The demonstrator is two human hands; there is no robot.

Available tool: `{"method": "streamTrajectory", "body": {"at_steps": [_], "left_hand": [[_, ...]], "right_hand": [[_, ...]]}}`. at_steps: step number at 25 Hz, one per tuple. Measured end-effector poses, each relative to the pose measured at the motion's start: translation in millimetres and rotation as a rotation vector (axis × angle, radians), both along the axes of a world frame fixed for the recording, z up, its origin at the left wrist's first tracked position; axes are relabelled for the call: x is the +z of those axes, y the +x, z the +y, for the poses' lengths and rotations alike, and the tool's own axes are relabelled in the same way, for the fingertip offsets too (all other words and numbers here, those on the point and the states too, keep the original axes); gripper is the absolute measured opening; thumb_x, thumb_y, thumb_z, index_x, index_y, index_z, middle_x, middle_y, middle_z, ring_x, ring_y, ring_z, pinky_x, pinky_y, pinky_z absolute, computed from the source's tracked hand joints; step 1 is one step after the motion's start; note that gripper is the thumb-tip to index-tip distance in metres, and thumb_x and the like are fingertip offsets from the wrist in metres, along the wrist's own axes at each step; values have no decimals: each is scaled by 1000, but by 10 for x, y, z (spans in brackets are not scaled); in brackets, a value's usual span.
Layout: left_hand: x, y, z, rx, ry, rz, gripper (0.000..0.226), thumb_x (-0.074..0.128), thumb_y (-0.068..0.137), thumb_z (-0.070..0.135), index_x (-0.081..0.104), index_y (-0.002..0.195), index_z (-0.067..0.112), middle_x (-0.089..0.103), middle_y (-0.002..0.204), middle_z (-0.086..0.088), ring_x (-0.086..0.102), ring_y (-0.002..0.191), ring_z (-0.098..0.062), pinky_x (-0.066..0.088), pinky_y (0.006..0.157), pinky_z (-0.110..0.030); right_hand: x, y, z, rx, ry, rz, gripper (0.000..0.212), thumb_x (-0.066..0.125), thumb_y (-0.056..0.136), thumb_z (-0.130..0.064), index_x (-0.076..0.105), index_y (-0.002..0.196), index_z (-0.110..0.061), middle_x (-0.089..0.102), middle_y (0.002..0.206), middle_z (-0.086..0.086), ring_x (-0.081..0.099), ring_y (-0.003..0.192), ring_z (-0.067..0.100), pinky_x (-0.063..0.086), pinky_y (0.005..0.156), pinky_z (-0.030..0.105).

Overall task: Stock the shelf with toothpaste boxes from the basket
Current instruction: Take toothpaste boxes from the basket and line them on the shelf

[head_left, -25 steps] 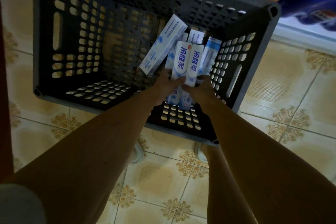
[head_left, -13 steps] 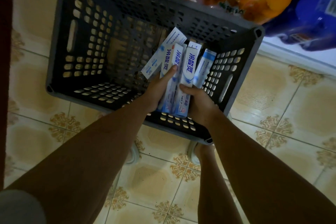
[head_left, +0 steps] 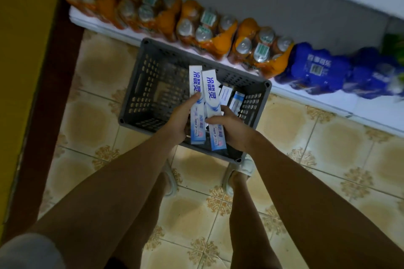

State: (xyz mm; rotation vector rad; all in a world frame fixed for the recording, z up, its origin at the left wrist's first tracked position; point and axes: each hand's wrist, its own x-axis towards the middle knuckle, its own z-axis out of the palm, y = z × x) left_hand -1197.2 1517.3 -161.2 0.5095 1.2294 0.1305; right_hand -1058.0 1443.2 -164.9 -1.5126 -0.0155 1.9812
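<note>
A dark grey perforated basket stands on the tiled floor. Above its near right part I hold two white-and-blue toothpaste boxes side by side. My left hand grips the left toothpaste box. My right hand grips the right toothpaste box. Both boxes are lifted clear of the basket's bottom, long ends pointing away from me. Two more toothpaste boxes lean inside the basket's right corner.
A low white shelf ledge runs behind the basket, carrying shrink-wrapped packs of orange drink bottles and blue packs. A yellow and brown wall edge stands at left. My feet are beside the basket's near edge.
Both hands have lifted the two boxes up out of the basket. The view has pulled back and tilted up, showing the shelf ledge and bottle packs.
</note>
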Motion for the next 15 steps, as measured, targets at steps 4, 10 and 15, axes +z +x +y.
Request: {"method": "streamTrajectory", "body": {"at_steps": [4, 10, 15], "left_hand": [[1056, -231, 102, -112, 90, -41, 38, 63, 93, 34, 63, 127, 18, 71, 120, -5, 66, 112, -29, 49, 101, -48], [2748, -675, 106, -150, 130, -111, 34, 67, 90, 18, 60, 123, 19, 73, 114, -8, 69, 105, -29, 56, 90, -44], [3735, -1133, 458, -113, 251, -165, 61, 72, 82, 32, 47, 137, 22, 69, 120, -10, 65, 110, -32, 57, 80, -44]], "right_hand": [[1016, -129, 59, 86, 72, -123, 90, 93, 57, -44, 49, 130, -18, 69, 120, 4, 69, 107, 24, 53, 94, 50], [2627, -301, -31, 286, 202, -201, 81, 89, 69, -34, 44, 134, -19, 67, 123, 1, 68, 108, 21, 55, 91, 46], [3792, -436, 63, 491, 329, -364, 66, 84, 74, -26, 44, 127, -23, 63, 122, -4, 66, 108, 15, 53, 94, 44]]}}
